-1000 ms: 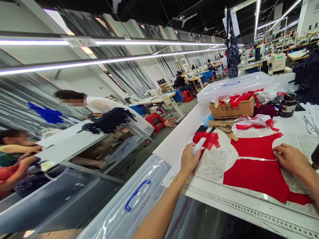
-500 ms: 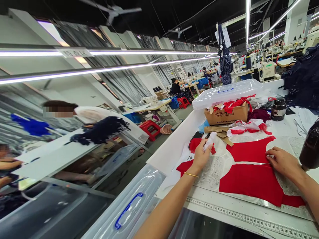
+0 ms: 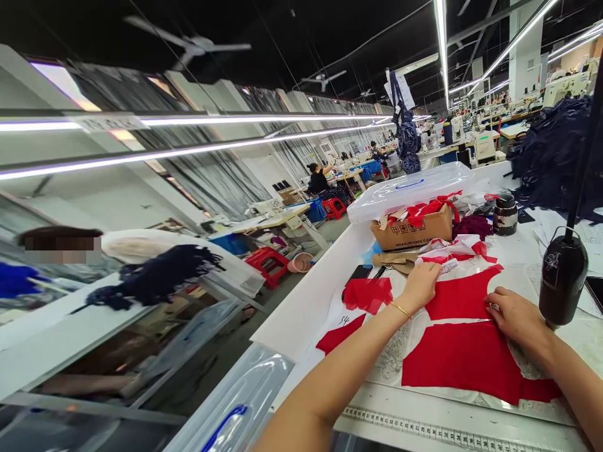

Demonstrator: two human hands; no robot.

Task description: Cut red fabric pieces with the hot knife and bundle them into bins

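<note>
My left hand (image 3: 424, 284) is closed in a pinch at the upper left of a red fabric piece (image 3: 464, 295), with a small crumpled white piece (image 3: 450, 266) showing past its fingertips. The right edge of that same fabric lies between the bent fingers and thumb of my right hand (image 3: 511, 311). Just below is a larger red fabric piece (image 3: 459, 361), flat on the transparent patterned sheet (image 3: 384, 339). To the left, a smaller red scrap (image 3: 367, 294) rests near white paper marked with handwriting.
A cardboard box (image 3: 412, 231) of red scraps stands behind, by a clear plastic lid (image 3: 409, 188) and a dark jar (image 3: 505, 215). A dark bottle-shaped device (image 3: 563, 276) hangs at right. A measuring tape (image 3: 414, 428) runs along the front edge. A co-worker bends over a table at left.
My left hand has moved right, from beside the small red scrap to the upper red fabric piece, carrying the white piece. My right hand stays at that fabric's edge. The view has shifted slightly.
</note>
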